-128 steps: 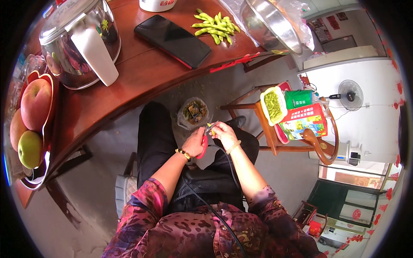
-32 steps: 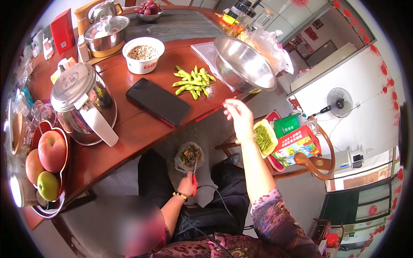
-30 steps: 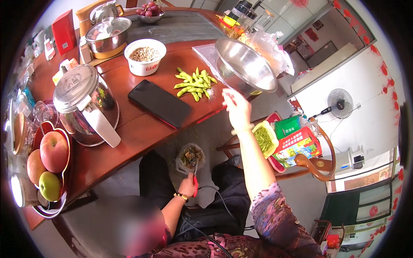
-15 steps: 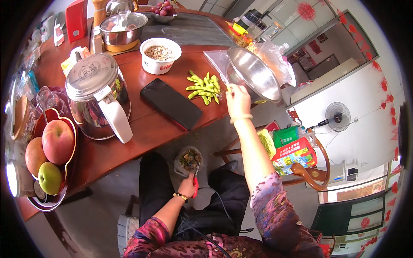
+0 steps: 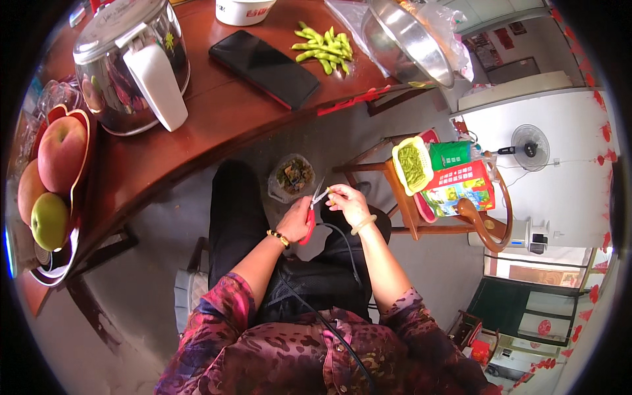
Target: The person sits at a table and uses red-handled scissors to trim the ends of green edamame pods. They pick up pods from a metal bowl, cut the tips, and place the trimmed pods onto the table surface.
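Over my lap my left hand [image 5: 295, 218] grips scissors [image 5: 311, 222] with red handles, their blades open. My right hand [image 5: 352, 207] pinches a small yellowish-green bean pod [image 5: 330, 195] at the blades; much of the pod is hidden by the fingers. Just beyond both hands, low between my knees, sits a clear plastic-lined bin [image 5: 274, 189] with dark and greenish scraps inside. A loose heap of green bean pods [image 5: 322, 50] lies on the table, left of a tilted steel basin [image 5: 421, 46].
The wooden table [image 5: 217, 112] carries a black phone [image 5: 263, 68], a steel jug [image 5: 128, 79] with a white handle, a white tub [image 5: 242, 12] and a fruit dish with peaches [image 5: 62, 153]. At right a wooden chair [image 5: 403, 201] holds a yellow basket [image 5: 429, 176] of green pods and bright packages.
My right hand has come from beside the steel basin down to the scissors with a pod. The view has tilted down, so the chair's basket shows fully.
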`<move>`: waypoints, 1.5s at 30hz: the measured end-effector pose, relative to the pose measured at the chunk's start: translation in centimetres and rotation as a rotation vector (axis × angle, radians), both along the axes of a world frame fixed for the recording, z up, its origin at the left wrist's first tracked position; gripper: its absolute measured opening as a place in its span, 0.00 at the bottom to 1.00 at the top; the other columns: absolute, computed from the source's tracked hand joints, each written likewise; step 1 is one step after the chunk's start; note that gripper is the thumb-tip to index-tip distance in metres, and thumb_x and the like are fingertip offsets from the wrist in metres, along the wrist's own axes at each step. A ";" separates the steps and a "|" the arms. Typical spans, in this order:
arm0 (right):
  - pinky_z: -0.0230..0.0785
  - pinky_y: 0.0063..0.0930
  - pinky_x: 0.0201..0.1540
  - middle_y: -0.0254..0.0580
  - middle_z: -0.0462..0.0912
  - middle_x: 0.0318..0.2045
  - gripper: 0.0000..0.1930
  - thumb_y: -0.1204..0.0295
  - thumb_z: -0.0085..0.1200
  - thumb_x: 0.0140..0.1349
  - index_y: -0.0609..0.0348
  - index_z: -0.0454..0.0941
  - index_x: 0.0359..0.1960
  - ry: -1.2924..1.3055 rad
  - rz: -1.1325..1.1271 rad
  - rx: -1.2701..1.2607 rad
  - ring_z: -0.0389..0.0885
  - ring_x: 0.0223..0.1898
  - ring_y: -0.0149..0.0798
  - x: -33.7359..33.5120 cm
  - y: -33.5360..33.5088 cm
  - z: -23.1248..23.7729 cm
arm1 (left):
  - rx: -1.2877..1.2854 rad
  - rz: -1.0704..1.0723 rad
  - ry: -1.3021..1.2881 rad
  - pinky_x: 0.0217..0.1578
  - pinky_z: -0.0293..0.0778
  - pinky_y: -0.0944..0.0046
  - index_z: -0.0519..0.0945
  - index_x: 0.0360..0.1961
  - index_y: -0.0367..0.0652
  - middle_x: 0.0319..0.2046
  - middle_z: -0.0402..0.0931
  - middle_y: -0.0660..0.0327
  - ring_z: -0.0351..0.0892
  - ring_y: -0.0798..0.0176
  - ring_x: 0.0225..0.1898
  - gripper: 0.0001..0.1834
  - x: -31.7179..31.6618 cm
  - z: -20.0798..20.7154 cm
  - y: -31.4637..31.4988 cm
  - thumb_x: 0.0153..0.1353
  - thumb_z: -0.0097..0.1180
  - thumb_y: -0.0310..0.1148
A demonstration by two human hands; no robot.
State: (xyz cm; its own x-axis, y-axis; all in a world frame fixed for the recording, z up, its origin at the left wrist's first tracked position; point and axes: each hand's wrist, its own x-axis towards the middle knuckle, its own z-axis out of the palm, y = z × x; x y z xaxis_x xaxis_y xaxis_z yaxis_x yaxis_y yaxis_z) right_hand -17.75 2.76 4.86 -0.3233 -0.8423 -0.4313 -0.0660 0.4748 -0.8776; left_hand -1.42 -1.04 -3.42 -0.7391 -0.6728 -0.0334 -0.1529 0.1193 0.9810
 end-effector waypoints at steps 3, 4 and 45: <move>0.68 0.17 0.31 0.34 0.77 0.30 0.07 0.77 0.50 0.56 0.63 0.74 0.37 0.082 0.073 0.027 0.76 0.30 0.25 0.6 0.8 -1.4 | -0.065 -0.009 -0.027 0.41 0.65 0.53 0.60 0.46 0.40 0.37 0.68 0.45 0.67 0.41 0.42 0.25 -0.1 -0.4 0.2 0.44 0.51 0.28; 0.68 0.17 0.31 0.34 0.77 0.30 0.07 0.77 0.50 0.56 0.63 0.75 0.37 0.137 0.097 0.037 0.75 0.30 0.25 0.8 0.8 -1.5 | -0.080 -0.011 -0.030 0.41 0.65 0.53 0.61 0.46 0.40 0.37 0.68 0.45 0.67 0.41 0.42 0.25 -0.1 -0.4 0.1 0.44 0.50 0.28; 0.71 0.34 0.45 0.49 0.76 0.34 0.03 0.80 0.46 0.58 0.64 0.70 0.34 -0.648 -0.393 0.038 0.77 0.37 0.42 1.2 -0.1 -3.4 | -0.124 0.121 -0.054 0.42 0.66 0.51 0.60 0.46 0.35 0.38 0.69 0.40 0.68 0.40 0.42 0.23 -0.1 -0.4 0.2 0.46 0.49 0.23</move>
